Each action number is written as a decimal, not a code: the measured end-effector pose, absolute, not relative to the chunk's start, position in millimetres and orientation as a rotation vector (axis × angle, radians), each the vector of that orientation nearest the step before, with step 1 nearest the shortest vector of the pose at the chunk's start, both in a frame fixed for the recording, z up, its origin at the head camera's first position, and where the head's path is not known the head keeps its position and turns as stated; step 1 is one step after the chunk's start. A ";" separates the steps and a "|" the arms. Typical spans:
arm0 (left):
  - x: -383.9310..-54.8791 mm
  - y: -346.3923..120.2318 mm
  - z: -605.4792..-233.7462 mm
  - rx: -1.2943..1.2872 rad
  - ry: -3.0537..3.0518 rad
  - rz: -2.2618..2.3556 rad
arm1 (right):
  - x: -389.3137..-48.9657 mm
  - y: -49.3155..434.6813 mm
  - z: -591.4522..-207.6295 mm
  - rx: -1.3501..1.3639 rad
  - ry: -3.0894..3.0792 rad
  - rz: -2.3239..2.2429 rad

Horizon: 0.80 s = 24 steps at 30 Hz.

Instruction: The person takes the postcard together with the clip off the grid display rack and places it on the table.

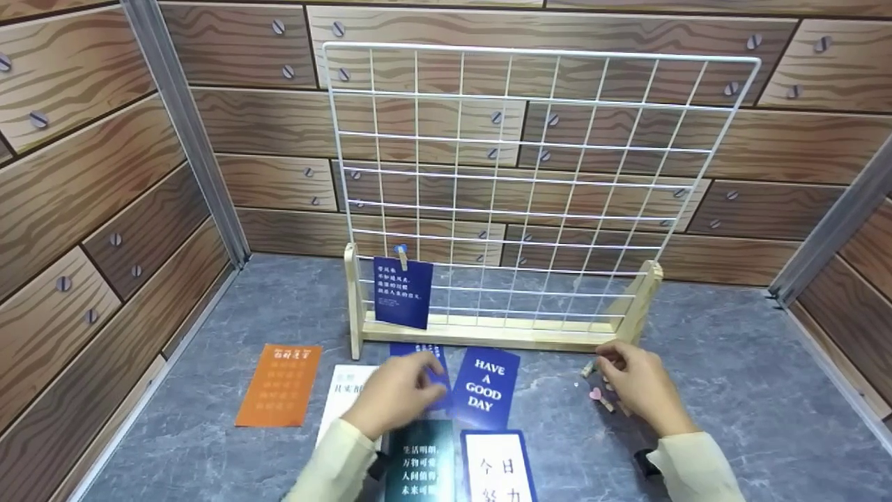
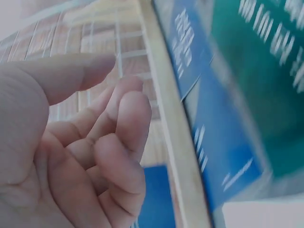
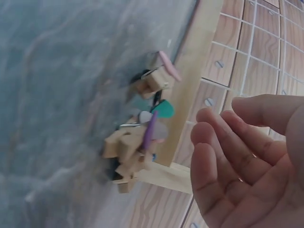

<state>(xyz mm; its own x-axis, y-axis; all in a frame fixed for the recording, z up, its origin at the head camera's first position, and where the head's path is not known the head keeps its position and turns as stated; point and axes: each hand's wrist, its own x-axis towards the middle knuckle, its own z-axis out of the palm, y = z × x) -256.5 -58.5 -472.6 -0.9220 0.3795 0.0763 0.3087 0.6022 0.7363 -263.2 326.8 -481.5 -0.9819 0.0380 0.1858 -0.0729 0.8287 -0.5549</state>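
Observation:
My left hand (image 1: 396,396) hovers over the cards with loosely bent fingers and nothing between them. Beneath it are a white card (image 1: 339,397), partly hidden, and a dark blue card (image 1: 418,351) near the stand. My right hand (image 1: 644,390) is just above a small pile of wooden clothespins (image 3: 127,147) with coloured heads, including a pink heart (image 1: 596,394). Its thumb and fingers are apart and hold nothing in the right wrist view. A navy card (image 1: 403,300) hangs low on the left of the white wire grid (image 1: 495,178), pinned by a blue-headed clothespin (image 1: 402,258).
The grid stands upright in a wooden base (image 1: 488,336). On the grey tabletop lie an orange card (image 1: 280,387), a blue "HAVE A GOOD DAY" card (image 1: 486,411), a dark green card (image 1: 419,439) and a blue-bordered white card (image 1: 498,450). Wood-patterned walls enclose the table.

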 end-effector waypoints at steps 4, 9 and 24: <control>-265.0 -76.2 -463.1 0.528 2.837 1.329 | -261.6 323.2 -474.4 0.058 -2.761 0.865; -272.5 -92.8 -455.6 0.482 2.911 1.494 | -259.3 319.1 -467.7 0.089 -2.687 0.867; -279.7 -113.0 -449.1 0.305 3.043 1.593 | -257.9 315.2 -466.9 0.164 -2.571 0.855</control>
